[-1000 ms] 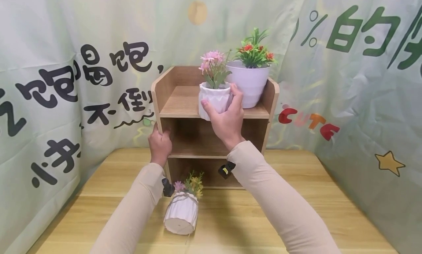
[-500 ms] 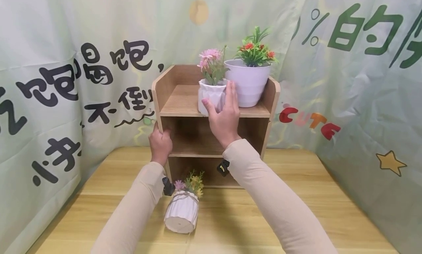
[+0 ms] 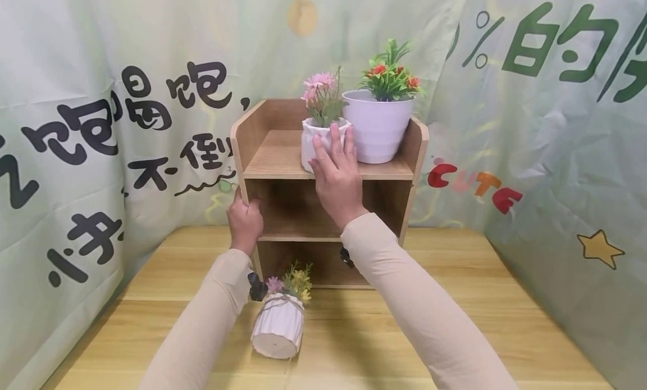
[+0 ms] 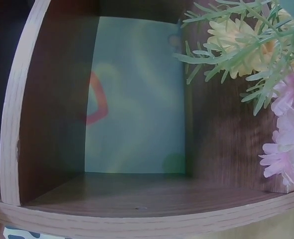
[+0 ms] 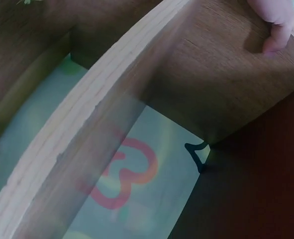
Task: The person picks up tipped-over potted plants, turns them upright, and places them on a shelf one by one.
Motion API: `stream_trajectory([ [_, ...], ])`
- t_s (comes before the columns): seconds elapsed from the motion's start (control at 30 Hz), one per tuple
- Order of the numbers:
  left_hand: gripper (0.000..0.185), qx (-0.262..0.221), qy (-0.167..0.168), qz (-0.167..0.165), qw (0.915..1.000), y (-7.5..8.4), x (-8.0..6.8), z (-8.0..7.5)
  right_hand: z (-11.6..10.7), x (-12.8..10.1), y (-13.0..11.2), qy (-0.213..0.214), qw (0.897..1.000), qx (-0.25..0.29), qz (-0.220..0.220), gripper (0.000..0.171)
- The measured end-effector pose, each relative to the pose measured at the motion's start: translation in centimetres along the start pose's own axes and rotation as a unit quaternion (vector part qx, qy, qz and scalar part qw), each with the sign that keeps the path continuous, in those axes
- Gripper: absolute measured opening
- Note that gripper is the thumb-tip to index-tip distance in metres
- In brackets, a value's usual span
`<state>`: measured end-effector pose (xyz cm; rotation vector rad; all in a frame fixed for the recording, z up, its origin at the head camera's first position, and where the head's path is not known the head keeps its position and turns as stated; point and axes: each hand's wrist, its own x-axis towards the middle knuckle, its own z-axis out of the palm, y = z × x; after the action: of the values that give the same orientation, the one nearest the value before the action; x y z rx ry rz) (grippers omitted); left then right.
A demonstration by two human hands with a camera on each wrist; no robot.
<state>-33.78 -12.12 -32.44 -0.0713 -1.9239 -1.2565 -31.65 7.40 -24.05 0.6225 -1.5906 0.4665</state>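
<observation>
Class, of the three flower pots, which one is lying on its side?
The ribbed white pot on the table, before the shelf; the two on top stand upright.

Head view: we're getting even, soft, bright light with no glare; the wooden shelf unit (image 3: 328, 193) is casting only faint shadows into its lower compartments, and everything is staying sharp out to the edges. Left wrist view: we're seeing a dim, dark interior, hazy flare washing over the backlit cloth behind, shelf boards bowing from lens distortion, and the artificial flowers (image 4: 266, 74) going soft up close. Right wrist view: it's running dark, with a blurred near shelf edge and low contrast.
</observation>
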Motion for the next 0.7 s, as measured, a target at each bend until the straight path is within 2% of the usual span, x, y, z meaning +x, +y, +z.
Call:
stream_trajectory([
  [0.13, 0.035, -0.003, 0.001, 0.001, 1.0000, 0.0, 0.1, 0.0, -0.1, 0.1, 0.0, -0.034, 0.999, -0.024, -0.004, 0.036],
  [0.27, 0.035, -0.004, -0.001, -0.004, 1.0000, 0.1, 0.1, 0.0, -0.5, 0.3, -0.2, -0.097, 0.994, -0.052, 0.003, 0.041],
  [0.5, 0.034, -0.001, -0.005, -0.004, 1.0000, 0.0, -0.1, -0.1, -1.1, 0.6, -0.7, -0.221, 0.971, -0.086, 0.026, 0.051],
  [0.7, 0.033, -0.003, -0.005, -0.005, 1.0000, 0.0, -0.1, 0.0, -1.2, 0.7, -0.9, -0.284, 0.950, -0.128, 0.026, 0.056],
])
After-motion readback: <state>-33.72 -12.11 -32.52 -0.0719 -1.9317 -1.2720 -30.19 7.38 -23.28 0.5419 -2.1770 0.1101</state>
